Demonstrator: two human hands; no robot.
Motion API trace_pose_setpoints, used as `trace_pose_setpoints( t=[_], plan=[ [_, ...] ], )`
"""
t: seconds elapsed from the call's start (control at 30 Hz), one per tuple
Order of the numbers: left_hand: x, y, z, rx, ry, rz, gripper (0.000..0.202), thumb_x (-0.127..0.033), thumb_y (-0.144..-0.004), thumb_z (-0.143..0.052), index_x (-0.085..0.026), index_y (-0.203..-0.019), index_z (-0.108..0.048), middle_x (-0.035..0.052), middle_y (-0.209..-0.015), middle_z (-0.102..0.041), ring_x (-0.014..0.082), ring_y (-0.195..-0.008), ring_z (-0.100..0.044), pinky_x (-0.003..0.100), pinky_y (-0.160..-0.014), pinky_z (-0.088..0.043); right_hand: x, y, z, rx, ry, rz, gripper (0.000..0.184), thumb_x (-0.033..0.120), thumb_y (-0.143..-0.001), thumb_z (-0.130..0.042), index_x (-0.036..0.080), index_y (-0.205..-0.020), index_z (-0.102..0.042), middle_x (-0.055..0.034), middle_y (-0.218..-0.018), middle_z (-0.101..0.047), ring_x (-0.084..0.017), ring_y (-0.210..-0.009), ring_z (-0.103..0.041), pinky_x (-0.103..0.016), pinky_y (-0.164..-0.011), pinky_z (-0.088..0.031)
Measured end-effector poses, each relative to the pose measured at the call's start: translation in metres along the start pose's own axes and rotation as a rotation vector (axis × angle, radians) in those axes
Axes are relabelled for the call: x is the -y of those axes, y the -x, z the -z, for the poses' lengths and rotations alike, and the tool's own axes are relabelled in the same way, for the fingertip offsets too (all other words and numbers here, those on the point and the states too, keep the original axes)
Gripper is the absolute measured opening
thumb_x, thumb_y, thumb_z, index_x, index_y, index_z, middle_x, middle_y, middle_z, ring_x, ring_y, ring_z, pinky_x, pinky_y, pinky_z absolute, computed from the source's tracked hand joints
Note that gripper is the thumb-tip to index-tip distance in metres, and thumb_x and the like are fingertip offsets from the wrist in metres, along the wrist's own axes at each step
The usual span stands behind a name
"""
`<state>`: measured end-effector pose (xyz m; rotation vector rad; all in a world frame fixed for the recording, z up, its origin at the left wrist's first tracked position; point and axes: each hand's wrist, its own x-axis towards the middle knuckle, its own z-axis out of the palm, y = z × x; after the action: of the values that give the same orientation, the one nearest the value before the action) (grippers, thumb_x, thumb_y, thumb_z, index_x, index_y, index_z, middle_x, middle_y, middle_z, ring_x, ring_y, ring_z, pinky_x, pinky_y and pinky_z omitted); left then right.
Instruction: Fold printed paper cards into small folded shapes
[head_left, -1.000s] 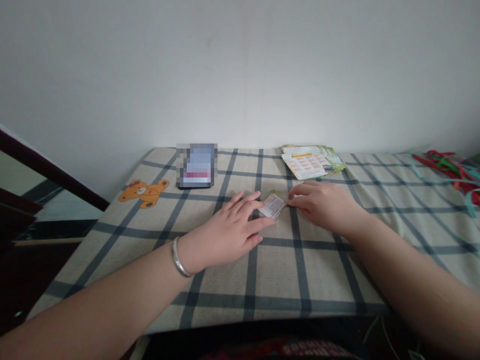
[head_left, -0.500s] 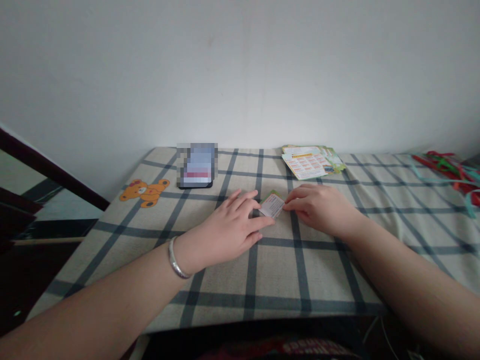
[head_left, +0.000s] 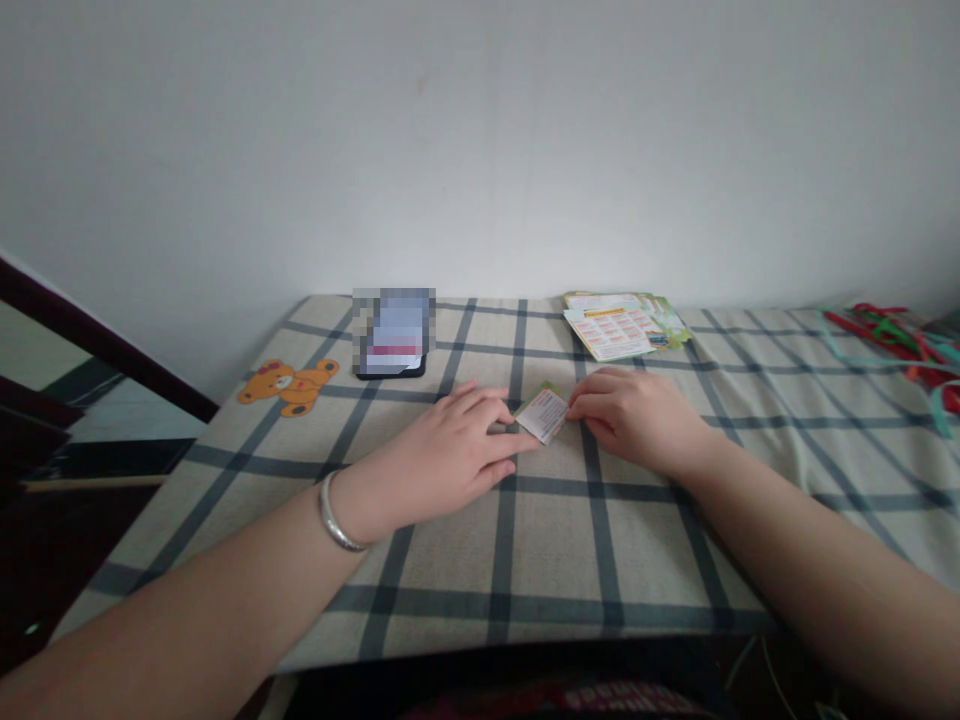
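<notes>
A small piece of printed paper, white with a green edge and apparently folded, lies on the checked tablecloth between my hands. My left hand rests palm down at its left side, fingers spread, with the index fingertip touching the paper's lower left edge. On that wrist is a silver bangle. My right hand is closed, its fingertips pinching the paper's right edge.
Behind my right hand lies a stack of printed leaflets. A phone with a blurred screen is at the back left, near an orange bear cutout. Red, green and turquoise ribbons lie at the far right. A wall borders the table.
My left hand has drawn slightly back to the left, uncovering more of the paper's lower left side. The right hand keeps its pinch, nearly still.
</notes>
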<state>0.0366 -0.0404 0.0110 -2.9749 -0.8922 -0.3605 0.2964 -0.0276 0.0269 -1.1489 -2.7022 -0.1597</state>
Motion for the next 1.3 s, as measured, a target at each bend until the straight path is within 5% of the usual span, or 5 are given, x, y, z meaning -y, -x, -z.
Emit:
trace_pose_setpoints(
  t=[0.13,0.3,0.67,0.97,1.3],
  plan=[
    [0.003,0.000,-0.001,-0.018,0.001,0.001,0.034,-0.030,-0.093,-0.052,-0.029,-0.126,-0.058,0.0049,-0.123,-0.057,0.0242,-0.129,-0.041,0.048,-0.113,-0.030,-0.002,-0.004,-0.010,-0.080,-0.098,-0.010,0.022,0.014,-0.086,-0.051,0.016,-0.100,-0.068,-0.0085,-0.102,-0.069,-0.021,-0.094,-0.061,-0.035,-0.084,-0.049],
    [0.005,-0.001,-0.001,-0.018,-0.019,0.008,0.028,-0.032,-0.092,-0.054,-0.023,-0.118,-0.060,0.0054,-0.124,-0.058,0.0234,-0.130,-0.041,0.047,-0.114,-0.027,-0.008,-0.006,-0.024,-0.141,-0.187,0.035,0.055,0.026,-0.084,-0.060,0.011,-0.135,-0.048,-0.0149,-0.129,-0.059,-0.027,-0.120,-0.053,-0.045,-0.102,-0.044],
    [0.008,-0.001,-0.007,-0.066,-0.018,0.057,0.046,-0.032,-0.087,-0.061,-0.017,-0.130,-0.052,0.0089,-0.131,-0.054,0.0250,-0.128,-0.043,0.043,-0.114,-0.030,-0.011,-0.004,-0.034,-0.123,-0.229,-0.004,0.068,0.030,-0.083,-0.062,0.011,-0.144,-0.038,-0.0183,-0.140,-0.049,-0.030,-0.134,-0.041,-0.049,-0.109,-0.039],
    [0.011,-0.003,-0.005,-0.095,0.178,0.061,0.027,-0.025,-0.089,-0.058,-0.021,-0.116,-0.058,0.0049,-0.124,-0.058,0.0206,-0.122,-0.048,0.041,-0.109,-0.036,-0.009,-0.006,-0.032,-0.206,-0.420,-0.027,0.074,0.025,-0.077,-0.069,0.023,-0.143,-0.037,-0.0133,-0.135,-0.052,-0.028,-0.120,-0.052,-0.047,-0.100,-0.046],
    [0.004,-0.006,-0.004,-0.228,0.317,0.255,0.028,-0.020,-0.087,-0.059,-0.019,-0.115,-0.053,0.0055,-0.116,-0.060,0.0192,-0.112,-0.055,0.038,-0.099,-0.046,0.009,-0.011,-0.032,-0.268,-0.741,-0.255,0.041,0.015,-0.081,-0.060,0.023,-0.122,-0.057,-0.0004,-0.082,-0.059,-0.013,-0.069,-0.057,-0.028,-0.063,-0.051]
  ],
)
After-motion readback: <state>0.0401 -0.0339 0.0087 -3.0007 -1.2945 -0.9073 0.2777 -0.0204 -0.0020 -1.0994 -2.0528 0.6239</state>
